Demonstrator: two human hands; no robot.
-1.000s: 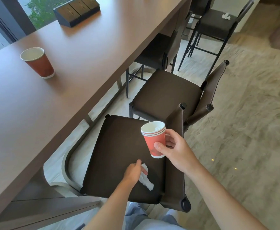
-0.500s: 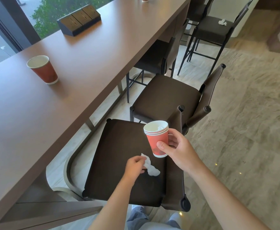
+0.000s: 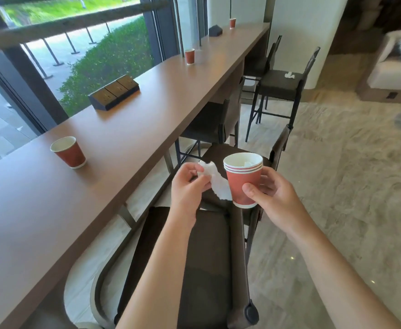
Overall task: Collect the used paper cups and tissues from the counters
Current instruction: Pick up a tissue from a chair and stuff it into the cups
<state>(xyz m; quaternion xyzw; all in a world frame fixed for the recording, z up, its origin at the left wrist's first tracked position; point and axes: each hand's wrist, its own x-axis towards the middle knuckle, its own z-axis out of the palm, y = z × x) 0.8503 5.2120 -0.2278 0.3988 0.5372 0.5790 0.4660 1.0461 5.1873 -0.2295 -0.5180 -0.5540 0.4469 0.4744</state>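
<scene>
My right hand [image 3: 271,193] grips a stack of red paper cups [image 3: 243,178] held upright above the near chair, with white tissue showing inside the top cup. My left hand [image 3: 187,186] pinches a crumpled white tissue [image 3: 214,181] just left of the stack, its tail hanging against the cup's side. On the long brown counter [image 3: 128,136] stand a red paper cup [image 3: 68,151] at the near left, a second cup [image 3: 190,56] farther along, and a third cup [image 3: 232,23] at the far end. Another tissue [image 3: 289,74] lies on a distant chair seat.
A dark socket box [image 3: 114,91] sits on the counter by the window, another [image 3: 215,30] at the far end. Dark bar chairs [image 3: 209,255] line the counter's right side, one directly below my arms. Pale stone floor [image 3: 337,176] spreads to the right, with a sofa [image 3: 394,65] beyond.
My left hand lifted the tissue off the chair seat up beside the cup stack. The view tilted up, showing more counter and two farther cups.
</scene>
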